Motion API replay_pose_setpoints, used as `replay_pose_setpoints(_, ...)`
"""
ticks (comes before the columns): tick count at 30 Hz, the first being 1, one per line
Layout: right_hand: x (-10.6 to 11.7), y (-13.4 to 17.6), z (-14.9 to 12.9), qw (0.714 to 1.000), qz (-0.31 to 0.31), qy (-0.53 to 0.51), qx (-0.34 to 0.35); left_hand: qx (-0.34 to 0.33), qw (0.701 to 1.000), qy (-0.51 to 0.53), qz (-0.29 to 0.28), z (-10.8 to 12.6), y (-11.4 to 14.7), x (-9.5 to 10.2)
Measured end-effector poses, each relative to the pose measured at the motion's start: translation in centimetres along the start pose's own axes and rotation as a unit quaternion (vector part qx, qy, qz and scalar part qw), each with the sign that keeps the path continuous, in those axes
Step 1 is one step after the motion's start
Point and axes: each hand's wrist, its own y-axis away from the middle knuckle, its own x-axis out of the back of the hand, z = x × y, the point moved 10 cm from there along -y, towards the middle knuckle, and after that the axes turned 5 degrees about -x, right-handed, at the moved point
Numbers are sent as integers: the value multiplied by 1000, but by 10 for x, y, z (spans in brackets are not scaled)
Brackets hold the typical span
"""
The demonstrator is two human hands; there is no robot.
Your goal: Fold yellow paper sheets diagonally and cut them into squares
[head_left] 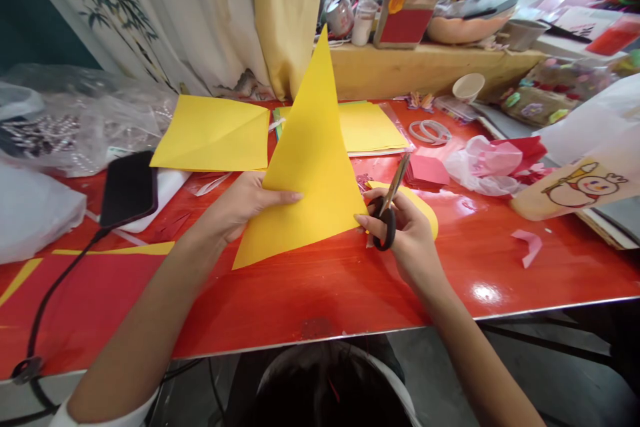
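A folded yellow paper triangle (315, 147) is held up over the red table, its tip pointing away from me. My left hand (245, 203) grips its left edge, thumb on top and fingers hidden behind. My right hand (407, 227) holds black-handled scissors (387, 213) with the blades pointing up and away. The thumb and fingertip of that hand also touch the paper's lower right corner. Behind the triangle lie a yellow sheet (215, 137) at left and a stack of yellow paper (373, 127) at right. A rounded yellow piece (423, 207) shows behind my right hand.
On the red table (310, 307), a phone (129, 188) with a cable and red sheets (90, 293) lie left. Red paper squares (427, 171), clear rings (430, 132), crumpled tissue (487, 163) and a drink cup (575, 183) stand right. A bin (330, 387) sits below the front edge.
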Motion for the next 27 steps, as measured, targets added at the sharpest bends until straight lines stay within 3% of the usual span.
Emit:
replay_pose_setpoints(9,-10,9,3,994,-90,43,-46,-70,996,-18,58,22,3,22)
replay_pose_setpoints(15,-7,16,14,987,-113,71,-83,-92,991,-20,95,30,5,31)
replay_pose_setpoints(27,-15,20,15,982,-140,80,-102,-60,995,-28,78,21,4,25)
